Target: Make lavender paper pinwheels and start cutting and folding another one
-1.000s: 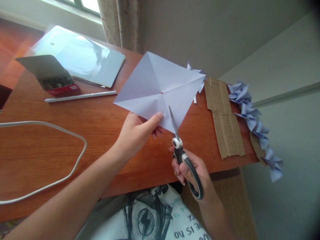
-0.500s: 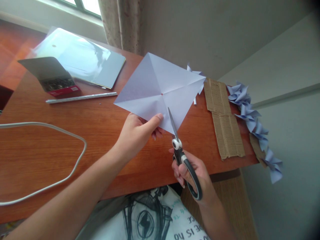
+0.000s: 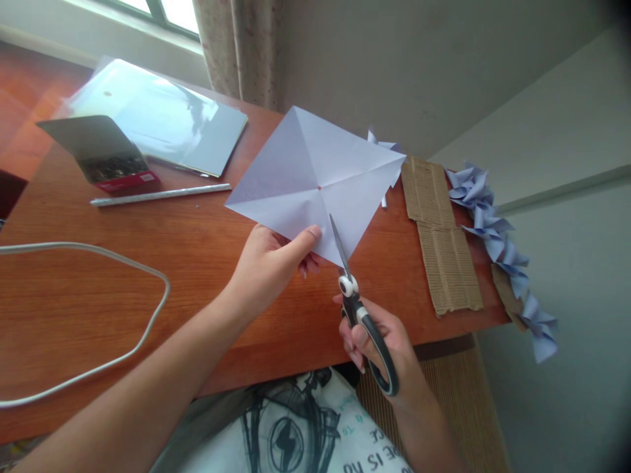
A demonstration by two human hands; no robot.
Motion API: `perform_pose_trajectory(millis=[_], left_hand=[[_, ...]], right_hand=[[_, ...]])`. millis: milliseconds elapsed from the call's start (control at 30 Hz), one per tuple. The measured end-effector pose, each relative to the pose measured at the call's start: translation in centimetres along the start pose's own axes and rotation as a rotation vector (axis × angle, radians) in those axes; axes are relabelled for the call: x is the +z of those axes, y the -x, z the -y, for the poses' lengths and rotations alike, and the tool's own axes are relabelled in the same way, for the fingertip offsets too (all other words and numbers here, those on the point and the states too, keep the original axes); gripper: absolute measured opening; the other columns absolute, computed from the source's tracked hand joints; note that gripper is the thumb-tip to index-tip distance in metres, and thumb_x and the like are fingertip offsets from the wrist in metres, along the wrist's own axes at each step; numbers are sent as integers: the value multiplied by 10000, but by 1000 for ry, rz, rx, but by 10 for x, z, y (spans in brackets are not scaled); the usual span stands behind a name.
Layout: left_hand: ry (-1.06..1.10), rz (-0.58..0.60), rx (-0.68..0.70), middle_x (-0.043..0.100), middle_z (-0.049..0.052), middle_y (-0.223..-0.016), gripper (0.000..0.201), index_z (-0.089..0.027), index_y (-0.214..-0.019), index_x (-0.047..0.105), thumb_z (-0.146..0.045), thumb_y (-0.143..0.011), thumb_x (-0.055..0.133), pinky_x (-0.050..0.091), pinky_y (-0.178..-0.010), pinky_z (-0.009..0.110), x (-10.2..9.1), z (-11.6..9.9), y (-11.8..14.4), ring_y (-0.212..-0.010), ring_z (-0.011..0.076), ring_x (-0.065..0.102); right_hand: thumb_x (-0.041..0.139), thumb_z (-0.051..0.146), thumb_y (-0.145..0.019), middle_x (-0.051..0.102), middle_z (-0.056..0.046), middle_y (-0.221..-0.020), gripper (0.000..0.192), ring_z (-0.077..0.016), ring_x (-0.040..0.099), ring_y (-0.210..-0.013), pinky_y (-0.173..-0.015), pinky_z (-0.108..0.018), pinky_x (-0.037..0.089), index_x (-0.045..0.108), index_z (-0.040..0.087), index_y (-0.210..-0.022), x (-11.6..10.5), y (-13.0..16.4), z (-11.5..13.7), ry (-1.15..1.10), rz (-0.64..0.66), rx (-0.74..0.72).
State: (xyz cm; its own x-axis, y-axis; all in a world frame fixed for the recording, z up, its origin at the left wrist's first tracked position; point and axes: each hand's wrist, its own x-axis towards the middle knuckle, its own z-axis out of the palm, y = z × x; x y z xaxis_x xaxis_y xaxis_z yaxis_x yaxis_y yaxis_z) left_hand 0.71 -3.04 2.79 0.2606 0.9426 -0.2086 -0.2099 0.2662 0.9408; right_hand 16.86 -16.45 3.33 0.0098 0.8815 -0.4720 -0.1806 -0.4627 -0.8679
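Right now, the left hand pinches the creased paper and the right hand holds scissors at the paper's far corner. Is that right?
Wrong corner: the head view shows the right hand holding the scissors at the near corner, while the left hand pinches the creased paper.

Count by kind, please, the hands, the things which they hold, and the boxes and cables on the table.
Left hand and right hand: 2
Paper sheet: 1
Scissors: 1
Box: 1
Cable: 1
Total: 6

White garment (image 3: 306, 430), perhaps a shirt, with black lightning-bolt print (image 3: 286, 444)
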Motion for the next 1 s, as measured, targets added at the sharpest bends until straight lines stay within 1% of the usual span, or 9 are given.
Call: perform_pose_trajectory(millis=[233, 567, 767, 1000], left_hand=[[20, 10, 18, 635, 14, -520, 266, -140, -606, 633, -274, -831, 679, 439, -447, 204, 0, 0, 0, -453, 114, 561], [15, 3, 12, 636, 11, -510, 261, -143, -603, 633, -254, -837, 659, 435, -442, 204, -1, 1, 0, -446, 113, 561], [6, 6, 4, 635, 10, -502, 277, -144, -590, 638, -254, -843, 657, 441, -448, 203, -2, 2, -1, -448, 112, 560], [1, 5, -4, 634, 14, -503, 276, -138, -595, 640, -266, -838, 668, 442, -449, 204, -3, 2, -1, -445, 112, 556]], right_hand=[[760, 504, -850, 527, 31, -708, 451, -58, 414, -500, -430, -191, 331, 697, 211, -1188, 0, -1, 0, 12, -4, 5], [773, 467, -850, 542, 35, -703, 426, -53, 421, -492, -422, -180, 348, 700, 217, -1188, -3, -2, -2, 16, 2, 11], [789, 437, -839, 556, 38, -685, 401, -54, 423, -477, -412, -183, 344, 707, 212, -1161, -2, -1, -1, 30, -28, 27], [790, 443, -833, 561, 40, -663, 415, -57, 421, -465, -408, -187, 345, 695, 191, -1148, -3, 0, 2, 57, -43, 51]])
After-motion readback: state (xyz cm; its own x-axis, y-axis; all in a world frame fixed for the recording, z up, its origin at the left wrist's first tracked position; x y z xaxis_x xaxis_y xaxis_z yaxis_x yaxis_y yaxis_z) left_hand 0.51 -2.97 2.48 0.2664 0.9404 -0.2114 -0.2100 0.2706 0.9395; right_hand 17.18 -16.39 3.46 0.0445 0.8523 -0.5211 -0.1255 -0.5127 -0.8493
